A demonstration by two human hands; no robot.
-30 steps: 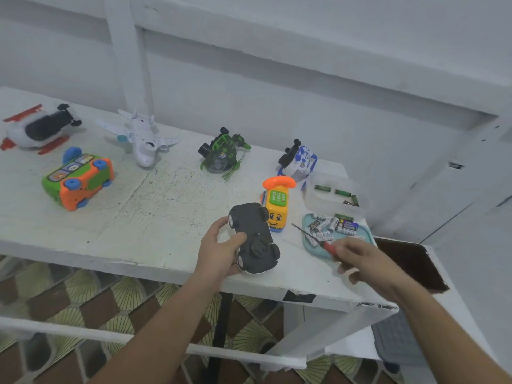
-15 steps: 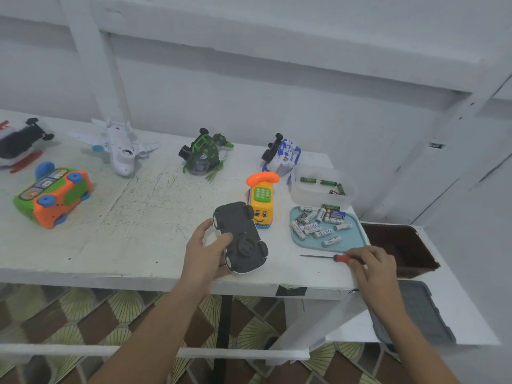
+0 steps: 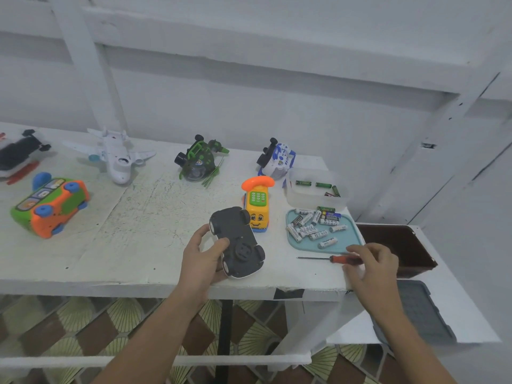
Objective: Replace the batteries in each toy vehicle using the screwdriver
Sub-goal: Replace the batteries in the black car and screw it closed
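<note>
Toy car (image 3: 238,242) sits belly-up at the near counter (image 3: 138,245) edge, left hand (image 3: 202,259) wrapped round its matte dark plastic chassis. Right hand (image 3: 371,267) pinches the slim red-handled screwdriver (image 3: 332,258) lying flat. Next, I'd guess: lift it, find the hatch screw. Little cylinder batteries (image 3: 313,225) wait in the blue tray (image 3: 352,239) beyond.

A single wide-angle camera, worn on the head, looks forward and down from above and behind the left hand (image 3: 203,254) and right hand (image 3: 372,268), both close to the lens. Beyond the hands it takes in the white table (image 3: 124,245) and the wall (image 3: 277,106).
</note>
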